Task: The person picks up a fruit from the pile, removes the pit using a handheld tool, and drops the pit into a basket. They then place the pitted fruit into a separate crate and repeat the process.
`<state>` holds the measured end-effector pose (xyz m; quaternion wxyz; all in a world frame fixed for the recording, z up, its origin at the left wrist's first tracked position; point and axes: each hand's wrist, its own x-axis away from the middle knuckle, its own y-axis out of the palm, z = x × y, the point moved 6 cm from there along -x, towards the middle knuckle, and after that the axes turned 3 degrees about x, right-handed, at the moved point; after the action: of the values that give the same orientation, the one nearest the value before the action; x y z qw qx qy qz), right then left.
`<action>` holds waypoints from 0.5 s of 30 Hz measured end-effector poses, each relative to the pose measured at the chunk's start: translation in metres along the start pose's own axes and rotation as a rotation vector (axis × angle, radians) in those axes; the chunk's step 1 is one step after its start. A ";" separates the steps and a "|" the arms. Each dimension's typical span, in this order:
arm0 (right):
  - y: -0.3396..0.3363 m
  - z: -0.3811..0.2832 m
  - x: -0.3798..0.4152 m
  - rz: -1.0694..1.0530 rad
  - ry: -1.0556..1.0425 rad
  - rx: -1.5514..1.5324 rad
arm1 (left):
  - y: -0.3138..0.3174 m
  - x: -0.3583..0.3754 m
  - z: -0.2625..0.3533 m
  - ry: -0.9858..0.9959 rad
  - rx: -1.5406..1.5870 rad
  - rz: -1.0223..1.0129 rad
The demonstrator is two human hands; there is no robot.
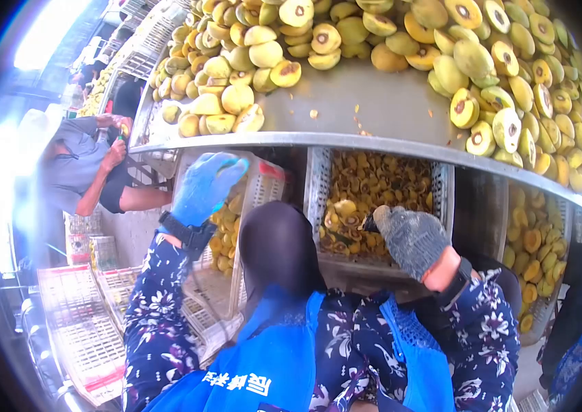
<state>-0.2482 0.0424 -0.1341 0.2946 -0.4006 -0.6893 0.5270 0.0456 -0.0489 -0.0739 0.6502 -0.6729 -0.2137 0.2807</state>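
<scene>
My left hand [210, 187], in a blue glove, hovers over the side of a crate of fruit halves [225, 237]. Its fingers are stretched out and apart from the thumb, and nothing shows between them. In a grey knitted glove, my right hand [411, 239] is curled around a small tool with a dark end [371, 223]; the rest of the tool is hidden by the fingers. Below that hand stands a crate [316, 185] holding brownish-yellow fruit scraps [380, 175]. A paler fruit piece [346, 208] lies on these scraps near the tool.
A metal table [346, 103] ahead bears heaps of halved yellow-green fruit [473, 58], its raised edge [291, 139] facing me. Another crate of halves [534, 240] stands at right. Stacked crates [81, 309] are at lower left. A seated person [88, 161] works at far left.
</scene>
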 end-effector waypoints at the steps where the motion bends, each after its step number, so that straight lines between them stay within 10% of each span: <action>1: -0.011 -0.003 -0.002 0.091 -0.034 -0.025 | -0.005 -0.007 -0.002 -0.004 -0.012 0.009; 3: -0.016 -0.007 -0.009 0.032 0.006 0.013 | -0.021 -0.018 -0.032 -0.507 0.242 0.193; 11: -0.001 -0.008 -0.016 0.058 -0.003 -0.216 | 0.036 -0.187 -0.076 -0.166 -0.078 0.274; 15: -0.007 -0.001 -0.022 -0.099 0.094 -0.288 | 0.055 -0.209 -0.084 -0.231 -0.197 -0.234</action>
<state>-0.2378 0.0228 -0.1270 0.2916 -0.4283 -0.7623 0.3880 -0.0605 -0.2519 -0.1077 0.5805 -0.6673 -0.3900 0.2564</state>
